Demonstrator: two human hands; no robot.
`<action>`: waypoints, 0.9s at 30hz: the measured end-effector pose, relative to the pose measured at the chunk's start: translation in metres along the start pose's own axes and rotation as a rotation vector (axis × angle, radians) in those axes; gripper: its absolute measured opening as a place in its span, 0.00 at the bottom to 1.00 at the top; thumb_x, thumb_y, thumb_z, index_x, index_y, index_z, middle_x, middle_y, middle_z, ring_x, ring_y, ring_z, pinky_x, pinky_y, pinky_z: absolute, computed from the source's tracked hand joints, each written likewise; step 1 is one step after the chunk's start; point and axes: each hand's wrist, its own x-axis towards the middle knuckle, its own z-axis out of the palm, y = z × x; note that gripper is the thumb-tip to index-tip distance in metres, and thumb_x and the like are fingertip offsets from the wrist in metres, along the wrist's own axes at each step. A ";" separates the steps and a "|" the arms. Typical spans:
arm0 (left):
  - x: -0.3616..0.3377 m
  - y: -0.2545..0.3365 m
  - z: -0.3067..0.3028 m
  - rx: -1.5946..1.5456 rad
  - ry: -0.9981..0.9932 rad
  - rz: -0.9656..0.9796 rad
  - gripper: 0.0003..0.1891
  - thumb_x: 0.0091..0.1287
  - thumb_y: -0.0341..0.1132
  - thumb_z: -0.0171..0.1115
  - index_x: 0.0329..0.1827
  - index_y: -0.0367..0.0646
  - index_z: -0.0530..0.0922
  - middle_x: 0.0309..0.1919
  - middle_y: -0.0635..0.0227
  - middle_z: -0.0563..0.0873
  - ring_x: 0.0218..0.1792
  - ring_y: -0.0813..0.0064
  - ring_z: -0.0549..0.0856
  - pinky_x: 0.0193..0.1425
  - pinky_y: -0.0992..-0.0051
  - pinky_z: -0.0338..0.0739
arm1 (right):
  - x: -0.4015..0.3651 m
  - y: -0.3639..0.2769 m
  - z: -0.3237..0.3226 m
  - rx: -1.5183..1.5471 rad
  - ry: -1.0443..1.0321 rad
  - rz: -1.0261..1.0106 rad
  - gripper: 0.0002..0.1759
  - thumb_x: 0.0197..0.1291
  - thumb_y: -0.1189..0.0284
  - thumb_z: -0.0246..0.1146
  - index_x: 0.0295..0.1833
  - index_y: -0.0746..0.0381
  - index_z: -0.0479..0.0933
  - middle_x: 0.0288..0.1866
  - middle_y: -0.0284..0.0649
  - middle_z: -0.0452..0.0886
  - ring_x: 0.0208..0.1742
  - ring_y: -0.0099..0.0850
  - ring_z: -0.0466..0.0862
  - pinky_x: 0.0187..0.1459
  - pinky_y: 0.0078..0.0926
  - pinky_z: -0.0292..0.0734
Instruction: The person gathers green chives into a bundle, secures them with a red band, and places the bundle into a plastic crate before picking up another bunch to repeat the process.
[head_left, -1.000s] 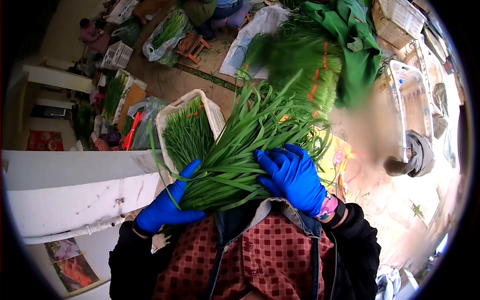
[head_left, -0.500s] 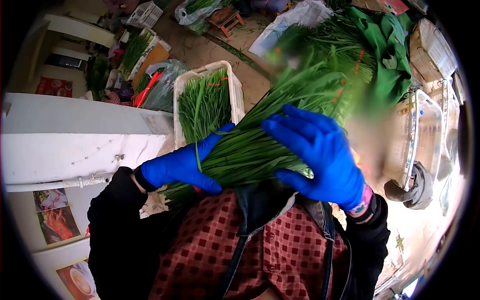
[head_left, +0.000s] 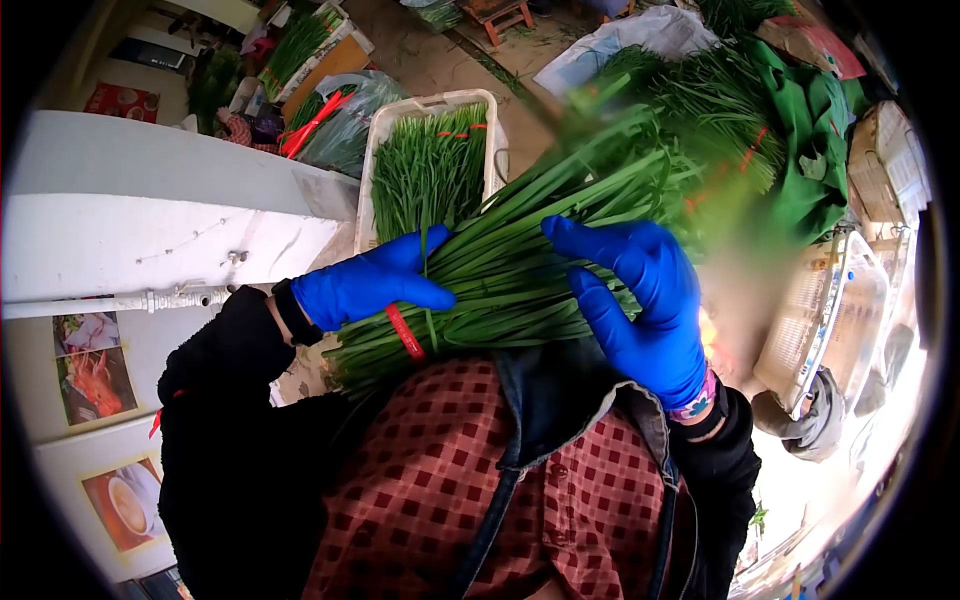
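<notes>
A thick bunch of garlic chives [head_left: 520,290] lies slantwise across my front, its leafy end pointing up and right. Blue-gloved, my left hand [head_left: 375,282] grips it near its lower left end, thumb over the top and the other fingers partly hidden. Beside that thumb a red band [head_left: 404,333] shows around the bunch. One loose blade hangs over the glove. My right hand [head_left: 645,300], also in a blue glove, is just over the right side of the bunch with fingers bent and thumb apart from them.
A white plastic crate [head_left: 490,165] of banded chives stands ahead. Further right are a chive pile [head_left: 700,100], a green cloth [head_left: 795,150] and stacked empty-looking crates [head_left: 820,310]. A white ledge with a pipe [head_left: 130,305] runs along the left.
My right hand has drawn its spread fingers in and bent them. My left thumb has shifted up, and the red band has come into fuller view. The camera view has also shifted.
</notes>
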 end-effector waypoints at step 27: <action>-0.010 -0.024 -0.028 0.266 -0.039 0.114 0.58 0.55 0.36 0.72 0.77 0.42 0.34 0.77 0.60 0.44 0.76 0.71 0.43 0.77 0.71 0.40 | -0.113 0.057 -0.082 0.705 0.223 0.756 0.10 0.64 0.73 0.58 0.38 0.70 0.78 0.37 0.45 0.84 0.30 0.27 0.82 0.35 0.21 0.76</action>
